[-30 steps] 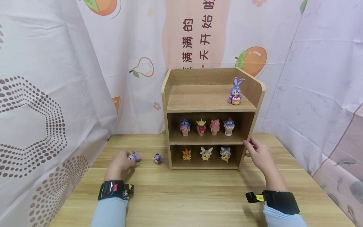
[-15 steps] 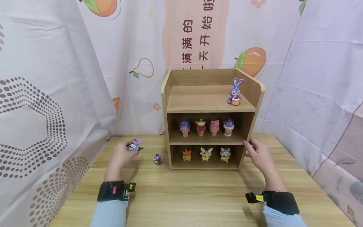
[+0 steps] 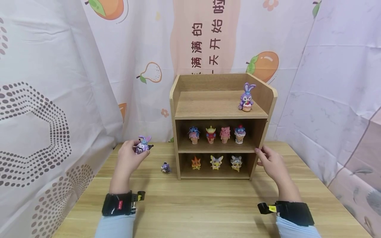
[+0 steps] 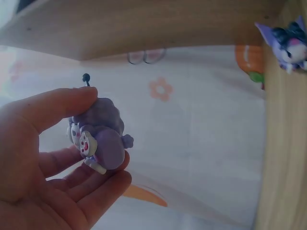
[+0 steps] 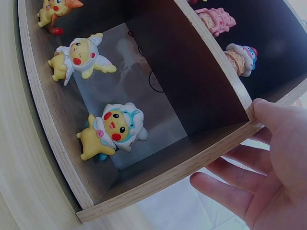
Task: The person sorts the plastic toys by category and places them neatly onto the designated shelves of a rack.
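Observation:
My left hand pinches a small purple figurine with rabbit ears above the table, left of the wooden shelf unit; the left wrist view shows thumb and fingers around the same purple figurine. A second small purple figurine stands on the table beside the shelf's left wall and shows again, the second purple figurine. My right hand rests with straight fingers against the shelf's right side panel. A purple rabbit figure stands on the top shelf.
The middle shelf carries several ice-cream-cone figures. The bottom shelf holds three yellow and orange creature figures, seen close in the right wrist view. Printed curtains close in the wooden table on three sides.
My left hand picked the rabbit-eared purple figurine up off the table and raised it toward the shelf's height. The right hand stayed against the shelf's side.

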`<state>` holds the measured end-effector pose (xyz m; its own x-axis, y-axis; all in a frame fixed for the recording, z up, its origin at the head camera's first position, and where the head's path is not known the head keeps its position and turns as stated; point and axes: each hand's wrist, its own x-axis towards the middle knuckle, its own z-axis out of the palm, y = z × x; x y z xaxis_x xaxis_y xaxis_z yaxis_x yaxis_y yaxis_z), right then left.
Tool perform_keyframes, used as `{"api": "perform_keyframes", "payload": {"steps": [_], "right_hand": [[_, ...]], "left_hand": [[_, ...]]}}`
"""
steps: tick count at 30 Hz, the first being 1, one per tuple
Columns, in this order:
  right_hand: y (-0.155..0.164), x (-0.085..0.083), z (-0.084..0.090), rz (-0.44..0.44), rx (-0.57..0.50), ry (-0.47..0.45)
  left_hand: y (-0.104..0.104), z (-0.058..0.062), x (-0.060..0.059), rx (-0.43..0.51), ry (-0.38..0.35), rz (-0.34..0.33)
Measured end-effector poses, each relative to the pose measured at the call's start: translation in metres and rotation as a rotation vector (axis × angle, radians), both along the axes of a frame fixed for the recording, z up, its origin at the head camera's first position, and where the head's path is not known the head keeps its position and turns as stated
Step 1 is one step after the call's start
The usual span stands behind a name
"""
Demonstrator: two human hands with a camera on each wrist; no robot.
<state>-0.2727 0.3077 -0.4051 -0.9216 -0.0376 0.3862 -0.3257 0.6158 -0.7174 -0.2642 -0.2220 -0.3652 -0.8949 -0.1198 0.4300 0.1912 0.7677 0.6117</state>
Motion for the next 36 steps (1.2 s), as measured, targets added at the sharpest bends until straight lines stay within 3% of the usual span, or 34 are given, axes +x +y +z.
{"api": "perform_keyframes", "payload": {"steps": [8,22,36], "right_hand": [[0.0,0.0,0.0,0.005,-0.007,-0.004],[0.001,0.0,0.0,0.006,-0.001,-0.004],[-0.001,0.0,-0.001,0.022,-0.023,0.008]], "left_hand": [[0.019,0.014,0.012,0.008,0.104,-0.014],[0.039,0.025,0.027,0.057,0.207,-0.069],[0.064,0.029,0.039,0.131,0.277,-0.239]]}}
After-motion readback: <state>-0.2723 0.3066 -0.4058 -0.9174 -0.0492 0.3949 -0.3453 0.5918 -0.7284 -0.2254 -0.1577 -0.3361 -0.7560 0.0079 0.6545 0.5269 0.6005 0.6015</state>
